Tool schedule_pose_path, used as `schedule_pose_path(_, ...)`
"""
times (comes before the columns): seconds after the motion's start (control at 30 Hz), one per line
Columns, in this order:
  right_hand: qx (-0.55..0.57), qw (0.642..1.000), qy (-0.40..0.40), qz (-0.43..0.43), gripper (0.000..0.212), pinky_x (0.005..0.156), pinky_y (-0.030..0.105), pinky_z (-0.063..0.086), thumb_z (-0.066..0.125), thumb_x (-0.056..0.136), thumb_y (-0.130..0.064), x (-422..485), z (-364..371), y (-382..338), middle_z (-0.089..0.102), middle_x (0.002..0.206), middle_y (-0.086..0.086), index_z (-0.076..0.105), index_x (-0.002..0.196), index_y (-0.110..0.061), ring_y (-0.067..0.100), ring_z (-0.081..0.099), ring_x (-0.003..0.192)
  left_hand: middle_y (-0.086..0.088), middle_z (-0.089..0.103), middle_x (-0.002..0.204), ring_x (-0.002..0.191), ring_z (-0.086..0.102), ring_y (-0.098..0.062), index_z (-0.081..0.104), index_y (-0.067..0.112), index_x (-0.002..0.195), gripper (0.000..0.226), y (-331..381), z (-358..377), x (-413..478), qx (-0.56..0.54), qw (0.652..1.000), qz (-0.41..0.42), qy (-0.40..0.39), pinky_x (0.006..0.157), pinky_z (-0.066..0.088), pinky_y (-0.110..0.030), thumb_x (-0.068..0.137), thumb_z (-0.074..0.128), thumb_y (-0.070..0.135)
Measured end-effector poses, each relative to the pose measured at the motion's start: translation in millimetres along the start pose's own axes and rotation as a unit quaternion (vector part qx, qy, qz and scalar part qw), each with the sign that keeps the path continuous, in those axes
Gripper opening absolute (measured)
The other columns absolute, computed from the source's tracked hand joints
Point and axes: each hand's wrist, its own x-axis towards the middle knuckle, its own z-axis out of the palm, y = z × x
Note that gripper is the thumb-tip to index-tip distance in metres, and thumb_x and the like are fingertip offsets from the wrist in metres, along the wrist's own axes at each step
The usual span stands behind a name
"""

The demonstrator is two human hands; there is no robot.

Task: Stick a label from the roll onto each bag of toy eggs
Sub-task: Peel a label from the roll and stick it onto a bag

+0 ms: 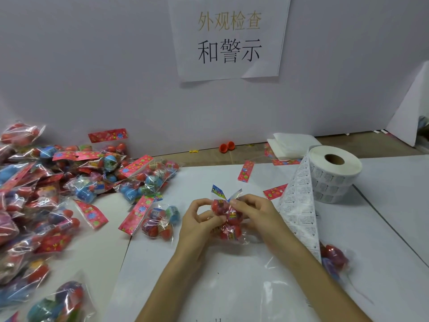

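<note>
Nearest, two bare forearms reach up from the lower edge over the white desk (222,284). The left hand (197,221) and the right hand (257,212) meet at the middle of the desk. Each grip is clamped on the same clear bag of toy eggs (229,231): fingers and thumbs curl round the red eggs inside it, and the bag's loose top sticks up between the hands.

Just left of the left hand lies another bag (160,223) with a red flowered header card. On the right, a further bag (334,254) lies partly under the label strip (299,212), which runs down from the roll (334,173) past the right wrist. A big pile of bags (58,194) covers the left side of the desk.

Farther back, a loose red card (246,171) lies flat. Folded white paper (290,145) sits behind the roll, and an opened orange egg (227,147) lies by the wall. A paper sign (229,38) with printed characters hangs on the wall.
</note>
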Motion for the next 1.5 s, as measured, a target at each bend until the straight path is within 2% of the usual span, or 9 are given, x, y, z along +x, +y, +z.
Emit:
schedule_pose_path(0.1, -0.010, 1.000, -0.008, -0.020, 0.014, 0.074, 0.038, 0.059, 0.074, 0.090, -0.021, -2, -2, -2, 0.069, 0.076, 0.005, 0.075, 0.085, -0.008, 0.018, 0.067, 0.074, -0.020, 0.075, 0.108, 0.096, 0.074, -0.040, 0.061, 0.009, 0.122, 0.036, 2, -3, -1, 0.018, 0.999, -0.005, -0.046, 0.087, 0.057, -0.067, 0.089, 0.077, 0.010)
schedule_pose_path(0.23, -0.050, 0.998, -0.018, -0.036, 0.015, 0.068, 0.038, 0.057, 0.075, 0.090, -0.019, -3, -3, -3, 0.067, 0.072, 0.001, 0.074, 0.075, -0.019, 0.015, 0.065, 0.070, -0.020, 0.072, 0.104, 0.105, 0.072, -0.040, 0.073, 0.009, 0.102, 0.038, 4, 0, -2, 0.054, 0.998, 0.019, -0.041, 0.093, 0.056, -0.065, 0.085, 0.074, 0.043)
schedule_pose_path(0.37, -0.071, 0.996, -0.030, -0.041, 0.024, 0.061, 0.031, 0.051, 0.076, 0.089, -0.016, -5, -2, -3, 0.064, 0.070, 0.001, 0.071, 0.066, -0.022, 0.016, 0.063, 0.068, -0.024, 0.067, 0.087, 0.091, 0.066, -0.037, 0.073, 0.003, 0.084, 0.026, 0, -3, 4, 0.037, 0.998, 0.041, -0.010, 0.096, 0.049, -0.069, 0.078, 0.077, 0.028)
schedule_pose_path(0.47, -0.060, 0.997, -0.034, -0.029, 0.013, 0.065, 0.035, 0.050, 0.075, 0.088, -0.013, -5, -2, -5, 0.066, 0.077, 0.007, 0.073, 0.075, -0.011, 0.021, 0.063, 0.073, -0.016, 0.070, 0.085, 0.089, 0.065, -0.035, 0.077, 0.008, 0.076, 0.008, -1, -5, 6, 0.021, 0.999, 0.037, -0.002, 0.093, 0.052, -0.064, 0.082, 0.080, 0.012)
schedule_pose_path(0.67, -0.052, 0.997, -0.046, -0.012, 0.011, 0.068, 0.036, 0.055, 0.074, 0.090, -0.024, -7, 1, -5, 0.070, 0.082, 0.002, 0.073, 0.087, -0.013, 0.019, 0.068, 0.078, -0.010, 0.073, 0.082, 0.080, 0.069, -0.026, 0.079, 0.006, 0.081, 0.006, -1, -8, 7, -0.012, 0.996, 0.063, 0.058, 0.076, 0.058, -0.041, 0.086, 0.076, 0.007)
schedule_pose_path(0.87, -0.075, 0.996, -0.044, -0.024, 0.014, 0.070, 0.039, 0.059, 0.078, 0.087, -0.026, -9, 4, -5, 0.073, 0.079, 0.000, 0.072, 0.077, -0.019, 0.025, 0.073, 0.082, -0.009, 0.077, 0.083, 0.081, 0.074, -0.027, 0.080, 0.003, 0.089, 0.008, 0, -12, 8, -0.024, 0.993, 0.062, 0.096, 0.082, 0.060, -0.045, 0.085, 0.078, 0.010)
schedule_pose_path(1.07, -0.057, 0.997, -0.033, -0.028, 0.018, 0.059, 0.031, 0.055, 0.074, 0.085, -0.010, -9, 1, -7, 0.067, 0.074, 0.006, 0.064, 0.070, -0.013, 0.021, 0.069, 0.075, -0.013, 0.077, 0.084, 0.080, 0.074, -0.028, 0.081, 0.006, 0.085, 0.015, 0, -10, 6, -0.024, 0.997, 0.052, 0.059, 0.073, 0.062, -0.039, 0.078, 0.082, 0.019)
schedule_pose_path(1.4, -0.021, 0.998, -0.003, -0.056, 0.028, 0.064, 0.033, 0.056, 0.066, 0.085, 0.005, -3, -5, -5, 0.064, 0.071, 0.009, 0.065, 0.063, -0.013, 0.020, 0.063, 0.072, -0.016, 0.072, 0.094, 0.090, 0.071, -0.031, 0.077, 0.007, 0.095, 0.016, -2, -8, 5, -0.048, 0.998, 0.020, -0.030, 0.086, 0.061, -0.049, 0.084, 0.079, 0.019)
schedule_pose_path(1.5, -0.047, 0.996, -0.004, -0.080, 0.027, 0.060, 0.024, 0.052, 0.071, 0.085, 0.003, -3, -7, -5, 0.065, 0.066, 0.000, 0.067, 0.066, -0.016, 0.010, 0.062, 0.065, -0.010, 0.074, 0.090, 0.082, 0.073, -0.024, 0.078, 0.010, 0.095, 0.018, 0, -8, 5, -0.056, 0.998, 0.015, -0.038, 0.070, 0.061, -0.034, 0.078, 0.080, 0.016)
